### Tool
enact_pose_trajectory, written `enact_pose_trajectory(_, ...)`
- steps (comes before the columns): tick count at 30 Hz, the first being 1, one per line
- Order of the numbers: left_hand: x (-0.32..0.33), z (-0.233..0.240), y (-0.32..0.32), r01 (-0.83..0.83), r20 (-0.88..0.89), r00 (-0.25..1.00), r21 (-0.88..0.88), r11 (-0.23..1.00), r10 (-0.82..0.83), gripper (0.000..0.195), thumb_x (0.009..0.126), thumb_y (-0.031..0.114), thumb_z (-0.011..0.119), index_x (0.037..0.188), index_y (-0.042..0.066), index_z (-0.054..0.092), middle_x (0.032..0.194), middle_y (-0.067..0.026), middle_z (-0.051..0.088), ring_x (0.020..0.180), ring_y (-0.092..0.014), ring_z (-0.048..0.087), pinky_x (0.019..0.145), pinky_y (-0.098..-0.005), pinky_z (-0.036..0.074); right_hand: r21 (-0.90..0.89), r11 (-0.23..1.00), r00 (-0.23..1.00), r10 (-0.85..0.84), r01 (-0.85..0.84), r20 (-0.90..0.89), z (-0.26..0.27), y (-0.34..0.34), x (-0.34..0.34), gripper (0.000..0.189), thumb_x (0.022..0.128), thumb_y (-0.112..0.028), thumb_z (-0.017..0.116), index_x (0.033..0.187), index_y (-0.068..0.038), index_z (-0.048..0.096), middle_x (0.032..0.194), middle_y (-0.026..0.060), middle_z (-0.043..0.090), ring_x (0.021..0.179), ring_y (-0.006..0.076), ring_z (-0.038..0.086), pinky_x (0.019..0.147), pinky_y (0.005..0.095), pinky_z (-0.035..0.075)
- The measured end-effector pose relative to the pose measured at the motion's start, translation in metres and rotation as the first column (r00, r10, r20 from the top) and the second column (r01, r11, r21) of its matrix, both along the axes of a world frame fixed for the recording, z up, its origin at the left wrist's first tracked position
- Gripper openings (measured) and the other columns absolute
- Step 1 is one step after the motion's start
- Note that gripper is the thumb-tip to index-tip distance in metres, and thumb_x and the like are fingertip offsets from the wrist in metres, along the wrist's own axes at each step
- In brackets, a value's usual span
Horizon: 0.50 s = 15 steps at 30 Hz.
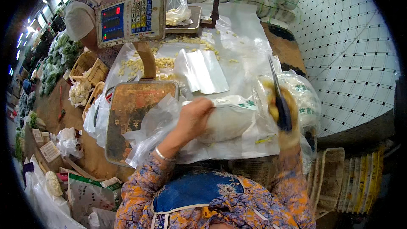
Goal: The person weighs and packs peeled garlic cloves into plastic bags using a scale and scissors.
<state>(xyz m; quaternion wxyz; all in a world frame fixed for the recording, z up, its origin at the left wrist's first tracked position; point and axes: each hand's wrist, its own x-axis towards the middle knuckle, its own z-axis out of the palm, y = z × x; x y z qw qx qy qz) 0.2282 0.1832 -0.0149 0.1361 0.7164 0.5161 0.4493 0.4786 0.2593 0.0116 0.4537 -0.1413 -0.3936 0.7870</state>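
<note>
My bare left hand (197,114) is closed on the gathered end of a filled white plastic bag (230,121), which lies on the plastic-covered table and bears green writing. My right hand (286,114), in a yellowish glove and blurred, grips a knife (279,101) by its dark handle, the blade pointing away from me. Loose clear plastic film (159,124) lies by my left wrist, over the edge of a worn scale platform (136,114). Beyond the filled bag are flat plastic bags (202,71) and scattered peeled garlic cloves (162,62).
A scale display (132,19) stands at the upper left, with a second scale pan (195,19) behind it holding a bag. Packed bags (302,98) sit at the right. A person (82,22) is across the table. Plastic crates (327,178) stand at the lower right.
</note>
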Motion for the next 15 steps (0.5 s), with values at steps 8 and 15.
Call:
enact_pose_trajectory(8,0.019,-0.005,0.057,0.110,-0.050,0.993,0.003,0.994,-0.110,0.007,0.071,0.004,0.057,0.076,0.000,0.053,0.068,-0.0141,0.053,0.060,-0.027,0.053,0.055,-0.0323,0.043,-0.315,0.949,0.992,0.046,-0.006,0.121,-0.033,-0.182,-0.010,0.061,0.065,-0.010,0.057,0.121,0.007,0.037,0.080,0.0071,0.050,0.071,0.0154,0.047,0.069,0.0252,0.039)
enact_pose_trajectory(15,0.006,-0.018,0.045,0.135,0.120,0.987,-0.218,0.966,-0.111,0.010,0.073,0.010,0.057,0.074,0.001,0.054,0.066,-0.0140,0.052,0.059,-0.026,0.053,0.055,-0.0361,0.042,-0.142,0.985,0.977,0.123,-0.098,0.175,-0.005,-0.208,-0.001,0.110,0.051,-0.049,0.074,0.128,0.008,0.021,0.095,0.0042,0.047,0.098,0.0213,0.045,0.101,0.0435,0.014)
